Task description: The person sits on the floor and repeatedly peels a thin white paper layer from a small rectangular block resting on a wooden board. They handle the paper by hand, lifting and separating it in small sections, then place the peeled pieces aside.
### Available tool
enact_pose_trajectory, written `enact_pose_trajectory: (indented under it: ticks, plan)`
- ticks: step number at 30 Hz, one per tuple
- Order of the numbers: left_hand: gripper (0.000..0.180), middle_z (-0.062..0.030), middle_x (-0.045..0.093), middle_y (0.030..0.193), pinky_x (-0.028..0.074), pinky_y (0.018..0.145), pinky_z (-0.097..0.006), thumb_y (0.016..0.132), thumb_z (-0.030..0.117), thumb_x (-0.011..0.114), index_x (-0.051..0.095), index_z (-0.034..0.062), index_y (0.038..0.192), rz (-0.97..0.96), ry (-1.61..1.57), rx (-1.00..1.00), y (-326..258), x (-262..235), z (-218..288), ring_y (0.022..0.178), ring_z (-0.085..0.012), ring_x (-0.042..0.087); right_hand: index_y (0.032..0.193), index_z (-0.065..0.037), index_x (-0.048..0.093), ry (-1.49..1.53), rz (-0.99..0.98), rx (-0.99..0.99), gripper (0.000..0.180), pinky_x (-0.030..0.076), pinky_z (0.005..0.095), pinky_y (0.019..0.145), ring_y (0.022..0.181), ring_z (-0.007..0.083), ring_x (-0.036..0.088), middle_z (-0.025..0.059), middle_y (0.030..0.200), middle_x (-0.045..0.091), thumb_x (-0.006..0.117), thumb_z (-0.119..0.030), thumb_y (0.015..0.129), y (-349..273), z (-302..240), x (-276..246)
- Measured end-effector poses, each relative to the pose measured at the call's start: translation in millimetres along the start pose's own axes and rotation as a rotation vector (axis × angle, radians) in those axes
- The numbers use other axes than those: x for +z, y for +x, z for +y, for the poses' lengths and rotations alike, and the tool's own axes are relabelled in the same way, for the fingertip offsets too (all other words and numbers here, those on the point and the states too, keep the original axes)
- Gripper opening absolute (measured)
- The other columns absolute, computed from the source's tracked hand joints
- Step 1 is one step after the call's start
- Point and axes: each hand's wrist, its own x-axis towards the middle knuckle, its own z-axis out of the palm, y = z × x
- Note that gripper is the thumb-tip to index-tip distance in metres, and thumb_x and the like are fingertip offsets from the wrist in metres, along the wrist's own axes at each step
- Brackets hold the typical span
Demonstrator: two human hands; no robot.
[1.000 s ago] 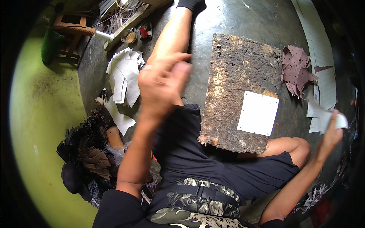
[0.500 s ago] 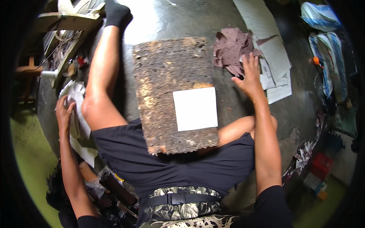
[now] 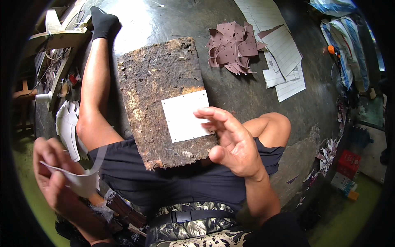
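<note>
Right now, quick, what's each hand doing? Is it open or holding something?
Left hand: closed, pinching a bent white sheet.
Right hand: open, loosely curled, with nothing seen in it.

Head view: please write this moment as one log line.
left hand: holds white sheet; right hand: open, near white square; white square: on worn board

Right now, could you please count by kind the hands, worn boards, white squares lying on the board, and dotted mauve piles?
Left hand and right hand: 2
Worn board: 1
White square: 1
Dotted mauve pile: 1
Total: 5
</note>
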Motion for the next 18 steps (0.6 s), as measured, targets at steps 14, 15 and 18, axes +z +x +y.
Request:
enact_pose_trajectory:
  ticks: [14, 15, 18]
  plan:
    - [0.044, -0.0193, 0.071, 0.126, 0.057, 0.099, -0.050, 0.092, 0.002, 0.087, 0.072, 0.0034, 0.134, -0.028, 1.082, 0.350, 22, 168, -84, 0.111, -0.0402, 0.071, 0.119, 0.000, 0.080, -0.517, 0.190, 0.286, 0.023, 0.056, 0.0249, 0.076, 0.086, 0.0051, 0.067, -0.0004, 0.099, 0.078, 0.090, -0.008, 0.100, 26, -2, -18]
    - [0.048, -0.0198, 0.070, 0.130, 0.057, 0.098, -0.049, 0.092, 0.001, 0.087, 0.071, 0.0034, 0.137, -0.054, 1.012, 0.407, 25, 175, -84, 0.110, -0.0405, 0.071, 0.116, 0.000, 0.080, -0.555, 0.154, 0.190, 0.022, 0.056, 0.0255, 0.076, 0.086, 0.0054, 0.067, -0.0003, 0.098, 0.077, 0.091, -0.008, 0.099, 29, 2, -17]
    - [0.052, -0.0216, 0.070, 0.132, 0.061, 0.086, -0.045, 0.098, 0.003, 0.085, 0.068, 0.0009, 0.147, -0.291, 0.567, 0.036, 32, 199, -84, 0.099, -0.0356, 0.073, 0.113, 0.000, 0.081, -0.698, 0.109, 0.039, 0.021, 0.056, 0.0266, 0.077, 0.086, 0.0063, 0.067, 0.0009, 0.099, 0.077, 0.092, -0.009, 0.097, 33, 12, -14]
